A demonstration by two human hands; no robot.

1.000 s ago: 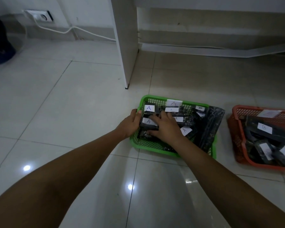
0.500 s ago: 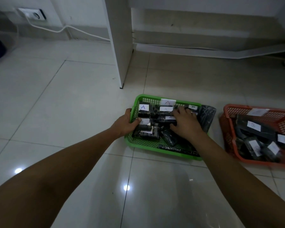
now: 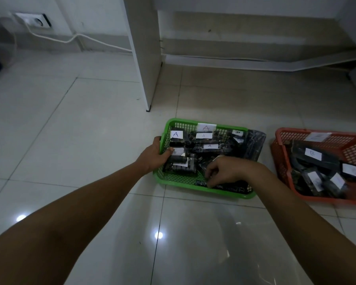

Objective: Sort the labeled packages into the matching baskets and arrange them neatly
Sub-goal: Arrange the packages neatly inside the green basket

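Green basket [image 3: 201, 183] sits on the tiled floor [image 3: 70, 140], full of black packages with white "A" labels. Left hand [image 3: 153, 156] clamps the basket's left rim, thumb outside, fingers curled over the edge and touching a labeled package [image 3: 178, 154] inside. Right hand [image 3: 227, 171] is down at the basket's near side, fingers curled on a dark package [image 3: 230, 188] lying along the front wall; cannot tell if it really grips it or just touches. One long black package [image 3: 255, 144] leans over the basket's right rim, partly outside.

Red basket [image 3: 280, 161] stands just right of the green one, apart from both hands, cut off by the frame edge. It holds black packages with white labels, letters blurry, one looks like "B". A label is stuck on its far rim, unreadable.

Behind the baskets a white furniture panel [image 3: 146, 58] stands on the floor. A wall socket [image 3: 36, 21] with a white cable [image 3: 86, 38] is far left. Dim light, package details hard to make out.
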